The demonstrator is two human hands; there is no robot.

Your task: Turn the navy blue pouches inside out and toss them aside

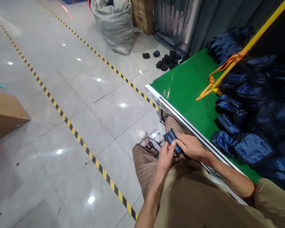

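The person sits at the near corner of the green tabletop [187, 85], knees just below its metal edge. Both hands meet over the lap there: the left hand [165, 156] and the right hand [191, 146] each have their fingers closed on one small blue-and-black strap [171, 139], held between them just off the tabletop's edge and above one knee.

As far as the picture shows, this single strap is the only piece in hand. A deep pile of navy pouches [251, 126] covers the right side of the tabletop, and nothing separates handled ones from the rest. Beyond the tabletop's far corner, a scatter of small black pieces [167, 60] lies on the floor. Whether those are finished pieces cannot be told.

An orange ribbon [225, 65] trails across the tabletop from a yellow bar. Further past the far corner stands a grey sack [115, 25] and, beside it, a carton [143, 14] printed "YKK", the only writing that can be read.
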